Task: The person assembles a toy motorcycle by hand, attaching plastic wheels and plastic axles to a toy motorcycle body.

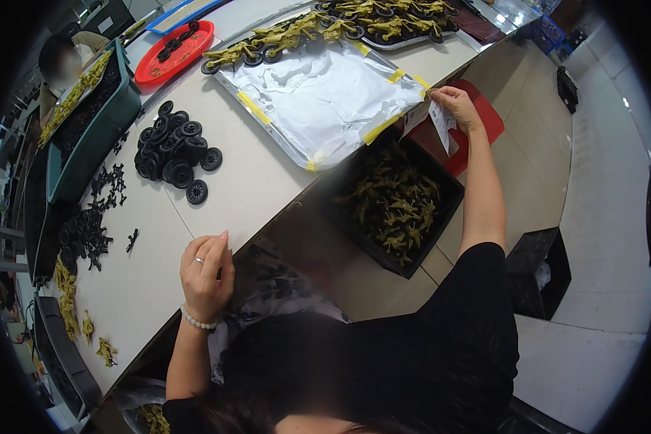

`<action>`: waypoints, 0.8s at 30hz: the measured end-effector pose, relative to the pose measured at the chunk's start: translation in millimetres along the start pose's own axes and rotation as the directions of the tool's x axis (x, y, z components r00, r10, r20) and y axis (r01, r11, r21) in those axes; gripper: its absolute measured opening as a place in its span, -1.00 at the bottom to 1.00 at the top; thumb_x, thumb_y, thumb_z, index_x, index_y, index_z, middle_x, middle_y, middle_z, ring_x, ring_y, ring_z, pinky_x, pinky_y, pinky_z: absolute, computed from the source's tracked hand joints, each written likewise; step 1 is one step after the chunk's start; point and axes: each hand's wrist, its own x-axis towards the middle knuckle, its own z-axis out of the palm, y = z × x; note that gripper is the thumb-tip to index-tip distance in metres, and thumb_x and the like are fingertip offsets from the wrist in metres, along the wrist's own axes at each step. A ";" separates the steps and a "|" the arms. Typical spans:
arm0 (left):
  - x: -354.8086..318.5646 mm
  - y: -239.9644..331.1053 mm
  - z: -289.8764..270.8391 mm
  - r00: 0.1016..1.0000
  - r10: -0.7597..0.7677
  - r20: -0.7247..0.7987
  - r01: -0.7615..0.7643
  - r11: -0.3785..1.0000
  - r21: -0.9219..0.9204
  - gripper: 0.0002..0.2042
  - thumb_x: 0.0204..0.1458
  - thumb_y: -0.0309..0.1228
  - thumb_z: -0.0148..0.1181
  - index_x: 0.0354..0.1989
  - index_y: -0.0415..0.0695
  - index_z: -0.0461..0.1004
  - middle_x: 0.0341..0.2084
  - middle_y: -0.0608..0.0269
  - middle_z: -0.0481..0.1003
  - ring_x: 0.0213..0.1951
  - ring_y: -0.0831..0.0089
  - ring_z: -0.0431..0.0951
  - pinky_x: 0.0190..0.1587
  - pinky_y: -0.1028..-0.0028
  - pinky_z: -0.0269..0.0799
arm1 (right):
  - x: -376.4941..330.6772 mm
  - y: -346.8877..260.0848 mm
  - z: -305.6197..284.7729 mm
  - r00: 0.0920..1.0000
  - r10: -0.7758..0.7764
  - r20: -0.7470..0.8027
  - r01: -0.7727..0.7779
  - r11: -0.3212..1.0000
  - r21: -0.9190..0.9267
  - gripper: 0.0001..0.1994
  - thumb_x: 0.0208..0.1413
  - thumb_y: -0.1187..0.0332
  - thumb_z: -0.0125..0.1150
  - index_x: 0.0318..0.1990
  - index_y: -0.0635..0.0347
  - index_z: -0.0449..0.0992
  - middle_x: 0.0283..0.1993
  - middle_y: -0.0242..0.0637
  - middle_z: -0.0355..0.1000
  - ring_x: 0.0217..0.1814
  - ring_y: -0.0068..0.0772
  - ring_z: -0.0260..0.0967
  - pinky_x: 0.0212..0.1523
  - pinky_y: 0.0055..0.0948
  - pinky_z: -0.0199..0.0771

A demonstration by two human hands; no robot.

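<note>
My right hand (456, 107) is out at the far right, pinching a printed white paper slip (441, 129) that hangs below its fingers. Right by these fingertips is the corner of a shallow tray (296, 150), lined with crumpled white paper (318, 98) and stuck with yellow tape (383, 129). My left hand (208, 276) hovers at the near table edge, its fingers curled together with nothing visible in them. Beyond it lies a pile of black toy wheels (172, 145). Yellow-green toy motorbikes (289, 32) with black wheels stand along the tray's far side.
Small black parts (98, 224) and yellow-green pieces (66, 296) are scattered at left, near a green bin (87, 155). A red dish (173, 54) holds wheels. Below the table edge sits a black crate (405, 271) of yellow-green parts beside a red stool (488, 119). Another person sits far left.
</note>
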 end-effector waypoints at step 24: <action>-2.5 -0.8 3.5 1.000 -0.003 0.027 0.001 0.998 0.068 -0.63 -0.17 -0.71 0.23 -0.09 -0.30 0.49 -0.31 0.09 0.54 -0.26 0.16 0.51 -0.19 0.31 0.43 | 5.2 7.0 -10.3 0.998 0.001 0.060 -0.001 1.000 -0.012 -0.82 0.00 0.27 0.40 -0.37 0.18 0.60 -0.46 -0.44 0.51 -0.47 -0.64 0.43 -0.45 -0.61 0.41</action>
